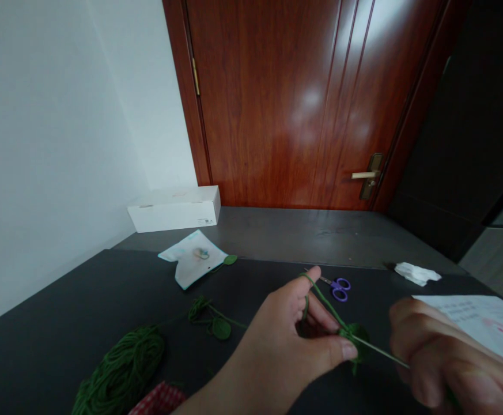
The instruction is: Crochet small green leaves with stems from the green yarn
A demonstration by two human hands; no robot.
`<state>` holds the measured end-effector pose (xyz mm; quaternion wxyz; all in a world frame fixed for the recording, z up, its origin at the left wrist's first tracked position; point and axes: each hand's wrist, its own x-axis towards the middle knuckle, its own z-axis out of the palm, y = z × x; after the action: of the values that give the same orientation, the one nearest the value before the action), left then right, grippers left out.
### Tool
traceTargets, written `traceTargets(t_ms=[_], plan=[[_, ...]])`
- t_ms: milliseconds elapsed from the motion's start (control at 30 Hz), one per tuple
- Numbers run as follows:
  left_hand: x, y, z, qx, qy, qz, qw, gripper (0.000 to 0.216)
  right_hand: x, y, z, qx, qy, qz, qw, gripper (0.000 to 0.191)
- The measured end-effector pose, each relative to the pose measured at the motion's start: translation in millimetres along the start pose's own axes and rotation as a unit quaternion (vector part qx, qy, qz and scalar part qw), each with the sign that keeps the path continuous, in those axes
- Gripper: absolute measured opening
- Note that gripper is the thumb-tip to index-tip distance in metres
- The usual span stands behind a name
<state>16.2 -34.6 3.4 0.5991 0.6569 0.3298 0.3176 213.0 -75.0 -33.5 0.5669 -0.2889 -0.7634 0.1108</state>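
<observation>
Right hand [454, 357], mine, lower right of the frame: blurred, fingers curled round a thin rod [383, 350] whose far end meets the green piece [362, 339]; I cannot tell whether it passes through.

Left hand [283, 334], also mine, lower centre: thumb and fingers pinching that piece, right of centre; green strand [329, 304] looped over my raised index finger.

Yarn [124, 369], green, one heap, lower left; red checked cloth [158, 399] beside it at the bottom edge.

Leaf [221, 328], green, with tangled strand, left of my wrist.

Scissors [340, 289], purple handles, just beyond my left fingertips.

Printed sheet [488, 323], right, partly behind my right hand; crumpled tissue [418, 273] above it.

White packet [197, 262], left of centre; white box [176, 210] behind.

All on a dark worktop [147, 305].
</observation>
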Motion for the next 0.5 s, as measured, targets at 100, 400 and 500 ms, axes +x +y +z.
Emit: traceTargets(t_ms=[100,400,500], plan=[[0.2,5.2,2.3,0.024,0.03,-0.002,0.999,0.015,-0.2,-1.0,0.1,-0.045,-0.066,-0.051,0.996,0.031],[-3.0,9.7,8.9,0.081,0.106,0.019,0.991,0.011,2.8,-3.7,3.4,-0.101,-0.088,-0.119,0.984,0.021],[-4.0,7.7,11.2,0.102,0.138,0.035,0.985,0.009,1.4,-7.1,10.5,-0.098,-0.042,-0.087,0.99,0.026]])
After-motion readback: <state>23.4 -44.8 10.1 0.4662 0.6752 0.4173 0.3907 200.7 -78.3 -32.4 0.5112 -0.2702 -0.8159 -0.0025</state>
